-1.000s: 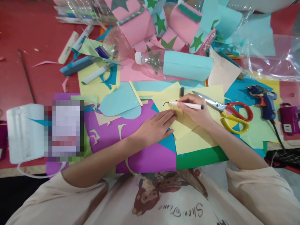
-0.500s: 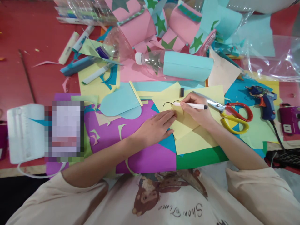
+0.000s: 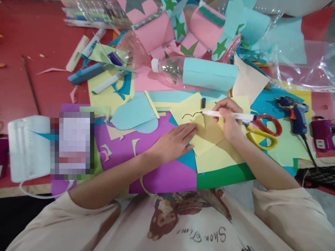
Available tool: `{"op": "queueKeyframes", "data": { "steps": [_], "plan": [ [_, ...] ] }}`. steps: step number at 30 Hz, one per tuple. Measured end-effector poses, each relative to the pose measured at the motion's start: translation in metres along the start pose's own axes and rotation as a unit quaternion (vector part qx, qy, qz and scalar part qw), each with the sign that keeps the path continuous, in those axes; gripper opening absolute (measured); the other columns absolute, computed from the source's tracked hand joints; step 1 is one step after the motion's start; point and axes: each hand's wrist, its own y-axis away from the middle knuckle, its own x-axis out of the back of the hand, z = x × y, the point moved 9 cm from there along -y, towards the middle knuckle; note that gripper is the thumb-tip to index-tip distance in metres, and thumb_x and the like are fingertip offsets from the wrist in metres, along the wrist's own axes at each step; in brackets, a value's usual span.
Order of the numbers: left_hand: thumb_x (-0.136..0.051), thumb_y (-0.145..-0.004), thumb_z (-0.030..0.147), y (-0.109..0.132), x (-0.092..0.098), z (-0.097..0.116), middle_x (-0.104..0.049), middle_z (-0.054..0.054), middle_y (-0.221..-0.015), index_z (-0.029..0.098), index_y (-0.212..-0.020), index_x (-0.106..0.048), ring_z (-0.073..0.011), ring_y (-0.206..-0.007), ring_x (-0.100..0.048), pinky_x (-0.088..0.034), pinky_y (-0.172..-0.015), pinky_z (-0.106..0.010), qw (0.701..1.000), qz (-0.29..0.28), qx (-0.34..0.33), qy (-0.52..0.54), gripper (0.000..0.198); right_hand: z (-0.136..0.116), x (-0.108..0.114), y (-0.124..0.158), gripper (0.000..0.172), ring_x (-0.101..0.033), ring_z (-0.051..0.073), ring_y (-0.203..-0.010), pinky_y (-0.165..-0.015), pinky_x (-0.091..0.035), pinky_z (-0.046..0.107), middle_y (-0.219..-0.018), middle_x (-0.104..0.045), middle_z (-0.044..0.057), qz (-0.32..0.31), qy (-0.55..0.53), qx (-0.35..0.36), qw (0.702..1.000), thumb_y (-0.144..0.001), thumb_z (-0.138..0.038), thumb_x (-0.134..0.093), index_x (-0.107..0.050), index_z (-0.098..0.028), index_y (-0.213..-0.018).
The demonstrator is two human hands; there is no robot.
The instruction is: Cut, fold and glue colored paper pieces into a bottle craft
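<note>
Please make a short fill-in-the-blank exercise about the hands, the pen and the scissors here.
The right hand holds a pen whose body is ____.
The left hand lies flat on paper of ____ colour.
The line beside the pen tip is ____.
The scissors have one red handle and one ____ handle.
Missing words: white, yellow, black, yellow.

1. Craft/hobby worktable. Home or classrm, can't tell which.
2. Red tabletop (image 3: 26,87) buried under coloured paper: pink sheets (image 3: 154,33), purple sheet (image 3: 162,174), yellow sheet (image 3: 209,134) w/ black curves drawn on it.
3. Tools lying about: red & yellow scissors (image 3: 261,130), blue glue gun (image 3: 297,115) w/ cord, white marker (image 3: 235,115), more markers (image 3: 75,54) top left.
4. Half-made pieces: plastic bottle (image 3: 170,68) wrapped in lt-blue paper, green star cut-outs (image 3: 219,47) on pink rolls.
5. Offcuts & scraps (image 3: 115,134) all over the sheets.
</note>
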Motion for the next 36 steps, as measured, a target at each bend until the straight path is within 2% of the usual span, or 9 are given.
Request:
{"op": "queueKeyframes", "data": {
  "steps": [4,6,9,15,21,25,29,32,36],
  "plan": [
    [-0.045,-0.097,0.032,0.000,-0.001,-0.001,-0.055,-0.017,-0.137,0.008,-0.133,-0.049,-0.0275,-0.130,-0.051,-0.047,-0.107,-0.040,1.000,-0.009,0.006,0.009,0.043,0.004,0.007,-0.006,0.042,-0.062,0.024,-0.096,-0.083,-0.048,0.042,-0.101,-0.068,0.005,-0.001,0.010,0.049,0.999,-0.089,-0.056,-0.039,-0.067,-0.026,-0.094],
    [-0.044,-0.097,0.032,0.000,-0.001,-0.002,-0.056,-0.017,-0.135,0.008,-0.132,-0.049,-0.0274,-0.130,-0.052,-0.047,-0.107,-0.039,1.000,-0.006,0.006,0.004,0.043,0.008,0.003,-0.008,0.053,-0.053,0.028,-0.121,-0.102,-0.039,0.049,-0.122,-0.064,0.005,-0.027,0.053,0.054,0.997,-0.091,-0.063,-0.031,-0.070,-0.028,-0.097],
    [-0.043,-0.097,0.032,-0.001,0.002,-0.001,-0.058,-0.017,-0.133,0.007,-0.131,-0.050,-0.0279,-0.128,-0.053,-0.048,-0.106,-0.039,1.000,0.008,-0.004,0.000,0.043,0.014,-0.001,-0.008,0.059,-0.046,0.028,-0.130,-0.113,-0.029,0.052,-0.134,-0.060,0.003,-0.059,0.094,0.043,0.993,-0.092,-0.066,-0.027,-0.073,-0.028,-0.094],
    [-0.040,-0.098,0.033,0.000,0.008,-0.003,-0.060,-0.018,-0.130,0.005,-0.126,-0.054,-0.0290,-0.123,-0.056,-0.051,-0.103,-0.042,0.999,0.039,-0.013,0.032,0.042,0.015,-0.009,-0.004,0.064,-0.041,0.027,-0.137,-0.118,-0.026,0.050,-0.135,-0.060,0.003,-0.099,0.138,0.015,0.985,-0.093,-0.066,-0.025,-0.076,-0.026,-0.093],
    [-0.038,-0.099,0.034,0.000,0.014,-0.018,-0.061,-0.017,-0.129,0.008,-0.124,-0.058,-0.0251,-0.124,-0.056,-0.051,-0.103,-0.040,0.983,0.046,0.034,0.176,0.041,0.015,-0.009,-0.004,0.065,-0.043,0.025,-0.135,-0.118,-0.027,0.048,-0.136,-0.060,0.002,-0.105,0.144,0.013,0.984,-0.093,-0.066,-0.024,-0.076,-0.026,-0.095],
    [-0.043,-0.098,0.031,-0.001,0.020,-0.028,-0.064,-0.013,-0.126,0.014,-0.121,-0.062,-0.0220,-0.122,-0.058,-0.051,-0.102,-0.038,0.961,0.058,0.066,0.263,0.035,0.017,-0.004,-0.005,0.064,-0.045,0.026,-0.133,-0.117,-0.026,0.048,-0.136,-0.060,0.002,-0.088,0.113,0.012,0.990,-0.092,-0.066,-0.026,-0.077,-0.027,-0.096],
    [-0.048,-0.096,0.029,0.001,0.031,-0.038,-0.069,-0.010,-0.116,0.018,-0.111,-0.066,-0.0192,-0.115,-0.062,-0.052,-0.097,-0.034,0.944,0.118,0.086,0.297,0.026,0.010,-0.001,-0.005,0.062,-0.045,0.026,-0.133,-0.116,-0.026,0.049,-0.136,-0.060,-0.002,-0.081,0.047,0.027,0.995,-0.092,-0.065,-0.026,-0.077,-0.031,-0.097],
    [-0.050,-0.095,0.027,0.004,0.037,-0.047,-0.071,-0.008,-0.110,0.019,-0.112,-0.064,-0.0182,-0.107,-0.065,-0.052,-0.093,-0.033,0.941,0.162,0.110,0.275,0.023,-0.004,-0.010,0.001,0.064,-0.045,0.027,-0.133,-0.115,-0.027,0.050,-0.136,-0.060,-0.002,-0.115,0.014,0.045,0.992,-0.093,-0.064,-0.022,-0.077,-0.032,-0.100],
    [-0.050,-0.095,0.031,0.005,0.037,-0.050,-0.070,-0.009,-0.113,0.020,-0.133,-0.050,-0.0178,-0.104,-0.065,-0.051,-0.092,-0.032,0.937,0.173,0.114,0.282,0.039,-0.022,-0.034,0.016,0.064,-0.044,0.027,-0.134,-0.115,-0.028,0.050,-0.141,-0.055,0.000,-0.200,0.035,0.094,0.975,-0.094,-0.063,-0.020,-0.074,-0.031,-0.109]
  ]
}}
